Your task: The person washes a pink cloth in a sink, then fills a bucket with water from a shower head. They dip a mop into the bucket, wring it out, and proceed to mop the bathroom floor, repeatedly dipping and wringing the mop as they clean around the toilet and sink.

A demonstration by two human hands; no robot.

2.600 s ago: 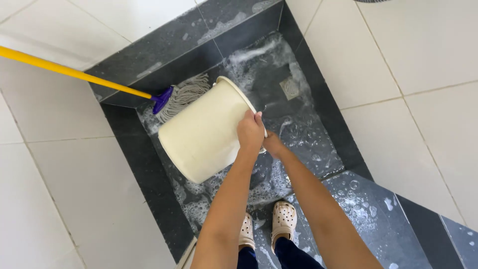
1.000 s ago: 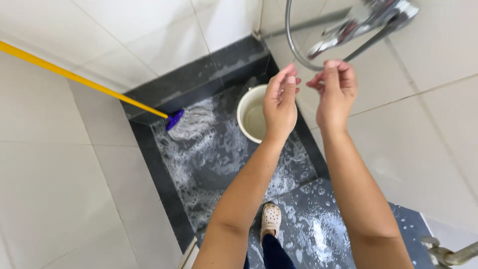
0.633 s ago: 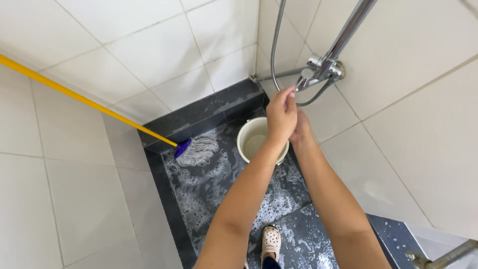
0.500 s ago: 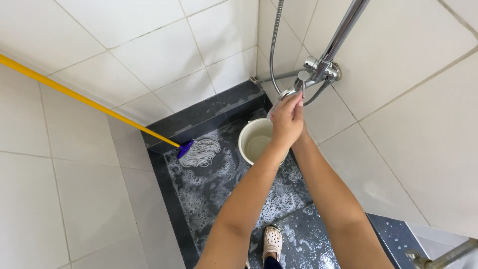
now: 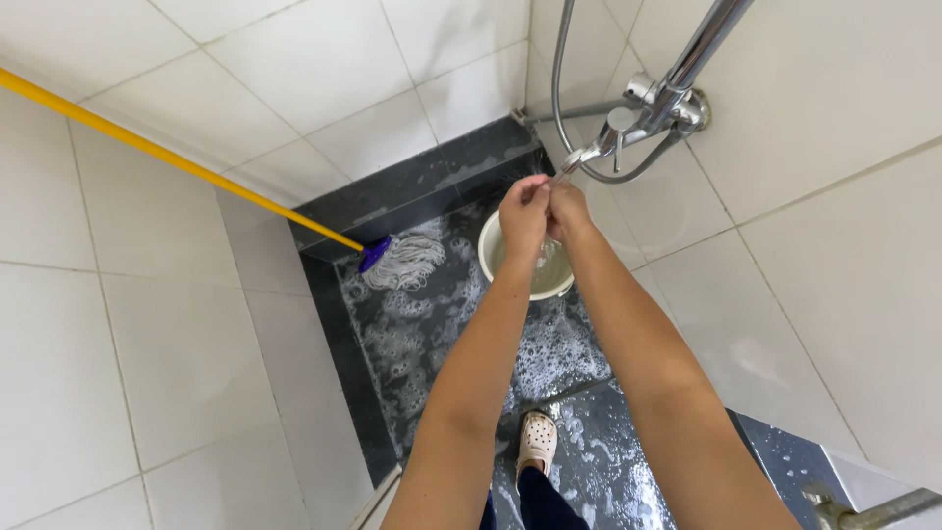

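Both hands met under the tap point(image 5: 628, 132), the left hand point(image 5: 523, 211) and right hand point(image 5: 567, 208) pressed together with fingers point(image 5: 530, 186) curled, holding nothing that could be made out. A thin stream of water ran past them into the pale bucket point(image 5: 496, 265) standing upright directly below on the wet, foamy dark floor point(image 5: 432, 324). Near the bucket lay a mop point(image 5: 402, 260), its yellow handle slanting up to the left against the white tiled wall point(image 5: 294, 69). A hose point(image 5: 557, 79) looped beside the tap. One pale clog point(image 5: 538, 439) stood on the floor.
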